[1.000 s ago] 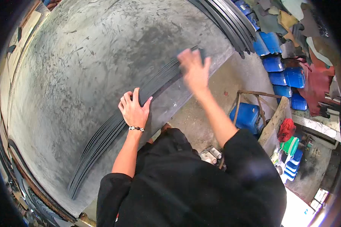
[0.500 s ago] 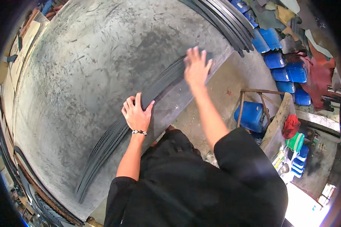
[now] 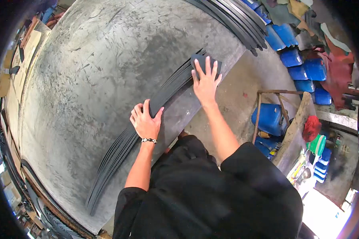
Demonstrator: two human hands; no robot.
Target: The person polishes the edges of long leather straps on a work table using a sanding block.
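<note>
A bundle of long dark strips lies in a curve across the grey, smudged table. Around the middle of the bundle, my left hand presses down with bent fingers, its thumb apart along the near edge. My right hand is spread over a small dark piece at the bundle's far right end, fingers apart and touching it. The undersides of both palms are hidden.
Another stack of dark strips lies at the table's top right corner. Beyond stand blue containers and a reddish sheet. A wooden-framed stand with a red cloth is at the right.
My right hand has come down from a blurred position onto the dark piece at the strips' end. My left hand stays on the bundle. The whole view has shifted slightly.
</note>
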